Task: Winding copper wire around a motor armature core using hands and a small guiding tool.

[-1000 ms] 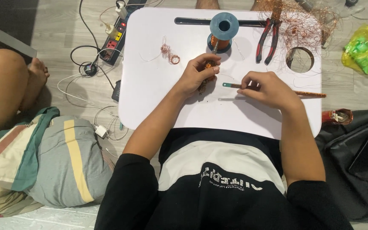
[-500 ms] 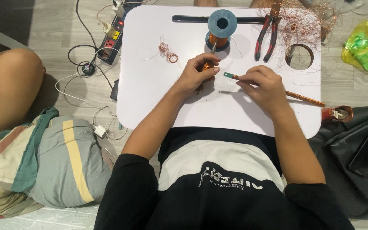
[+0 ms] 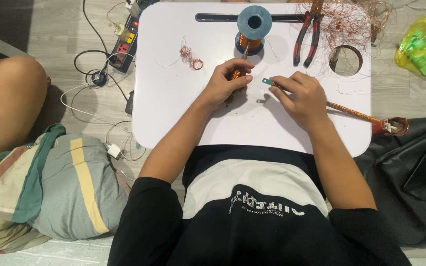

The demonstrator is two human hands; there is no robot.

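Observation:
My left hand point(image 3: 227, 83) grips a small copper wire coil point(image 3: 236, 75) on the white lap table point(image 3: 173, 108), just below a blue spool of copper wire point(image 3: 254, 24). My right hand point(image 3: 299, 98) holds a long thin rod point(image 3: 356, 113) wound in copper wire, whose teal tip point(image 3: 267, 82) points toward the coil. The rod's far end reaches a small copper-coloured cap point(image 3: 394, 126) off the table's right edge.
Red-handled pliers point(image 3: 305, 39) and a tangle of loose copper wire point(image 3: 351, 24) lie at the back right by a round hole point(image 3: 346, 60). A small wire loop point(image 3: 193, 59) lies left. A power strip point(image 3: 126, 34), a person's knee point(image 3: 11, 98), a yellow bag point(image 3: 425, 44).
Both hands have shifted slightly up the table toward the spool. The rod's teal tip has come closer to the coil in my left hand.

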